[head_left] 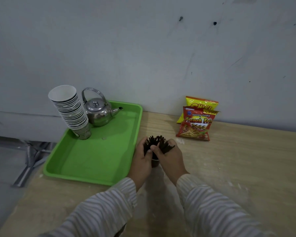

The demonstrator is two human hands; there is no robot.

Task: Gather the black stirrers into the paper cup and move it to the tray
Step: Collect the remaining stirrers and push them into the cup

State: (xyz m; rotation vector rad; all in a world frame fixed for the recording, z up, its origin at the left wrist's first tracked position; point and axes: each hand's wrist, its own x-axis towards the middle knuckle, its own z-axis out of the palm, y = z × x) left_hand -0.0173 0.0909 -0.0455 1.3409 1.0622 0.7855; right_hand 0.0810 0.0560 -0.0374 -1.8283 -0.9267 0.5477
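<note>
A bunch of black stirrers (156, 142) stands upright and fans out of a paper cup (155, 163) on the wooden table, just right of the green tray (92, 161). The cup is mostly hidden between my hands; only a dark sliver of it shows. My left hand (143, 159) wraps the left side of the bunch with its thumb across the front. My right hand (171, 154) closes on the right side of the stirrers, some of them sticking out past its fingers. Both hands touch the bundle.
On the tray's far left stand a tall stack of paper cups (70, 110) and a metal kettle (98, 111). Two snack bags (196, 124) lean against the wall at the back right. The table's left edge runs beside the tray, with metal legs (29, 161) below.
</note>
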